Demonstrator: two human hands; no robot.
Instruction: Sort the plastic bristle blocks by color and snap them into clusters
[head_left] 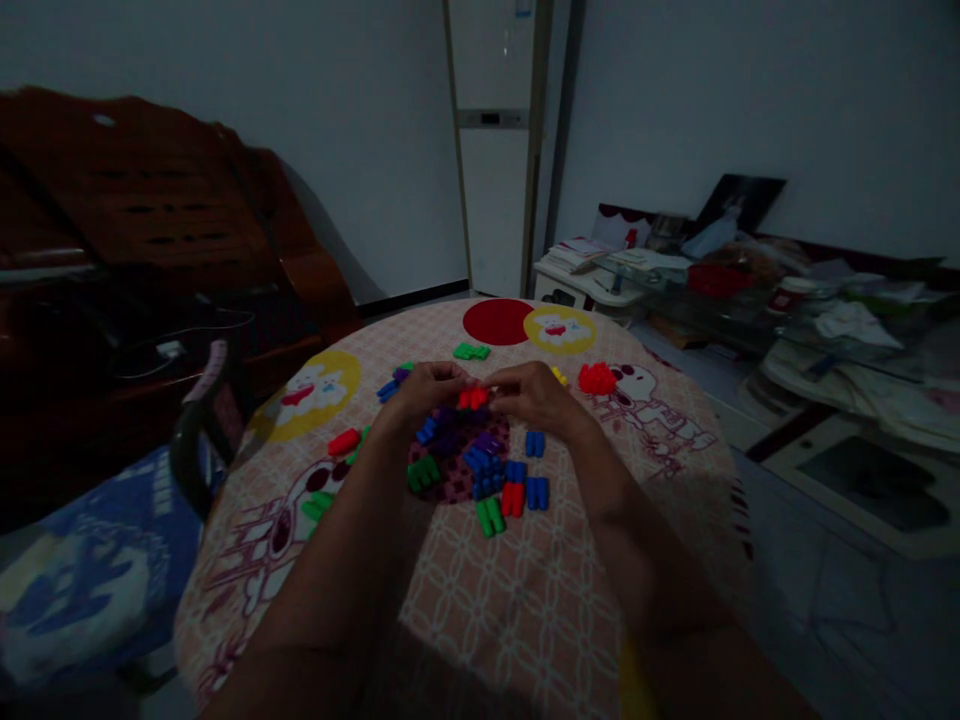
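Observation:
Over the middle of a round table, my left hand (429, 390) and my right hand (531, 392) meet at a red plastic building block (473, 397). The fingertips of both hands close on it from either side. Below and nearer me lie loose blocks: blue ones (484, 470), a red one (513, 498), green ones (491, 516) and purple ones (489, 443). Beyond my hands is a green block (471, 352). A cluster of red blocks (597, 378) sits to the right of my right hand. Another red block (344, 442) lies left of my left forearm.
A patterned cloth covers the table (517, 610). At the left stand a chair (206, 430) and a dark wooden bench (142, 210). A tall white cabinet-like unit (495, 200) is in the corner. On the right, a glass-topped stand (675, 290) carries papers and clutter.

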